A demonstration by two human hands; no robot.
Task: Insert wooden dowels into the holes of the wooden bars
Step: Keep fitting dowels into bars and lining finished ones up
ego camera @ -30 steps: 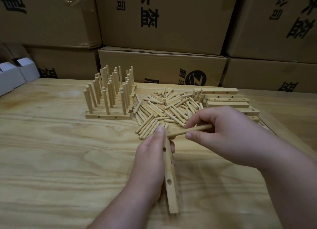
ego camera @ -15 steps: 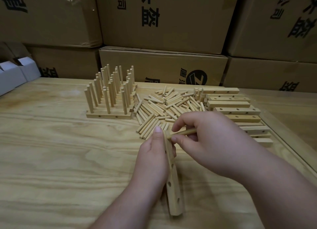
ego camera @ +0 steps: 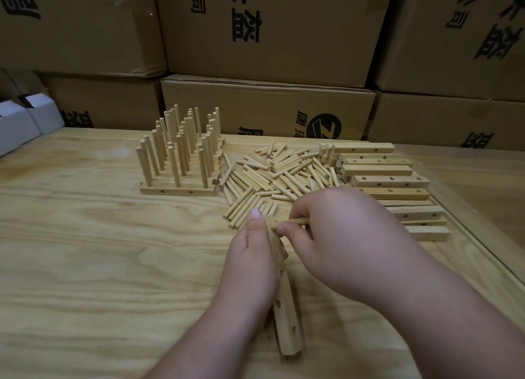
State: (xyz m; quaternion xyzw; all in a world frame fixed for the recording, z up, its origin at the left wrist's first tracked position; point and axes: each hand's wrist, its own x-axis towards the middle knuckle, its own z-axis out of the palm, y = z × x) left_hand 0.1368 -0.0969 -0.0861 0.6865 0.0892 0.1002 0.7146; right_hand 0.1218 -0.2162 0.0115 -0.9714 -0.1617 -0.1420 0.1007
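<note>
My left hand (ego camera: pixel 250 261) grips a wooden bar (ego camera: pixel 287 319) that stands on edge on the table, its holes facing right. My right hand (ego camera: pixel 341 236) pinches a dowel (ego camera: pixel 292 223) held sideways, and its left tip touches the bar's far end at a hole. Beyond the hands lies a heap of loose dowels (ego camera: pixel 272 177). A stack of bare bars (ego camera: pixel 389 180) sits at the right. At the back left stand finished bars with upright dowels (ego camera: pixel 179 163).
The plywood table (ego camera: pixel 99 265) has a raised right edge (ego camera: pixel 483 248). Stacked cardboard boxes (ego camera: pixel 270 32) wall off the back. Small white boxes (ego camera: pixel 22 120) sit at the far left.
My right hand has moved left and brought the dowel's tip up against the far end of the bar. My left hand has kept its grip on the bar.
</note>
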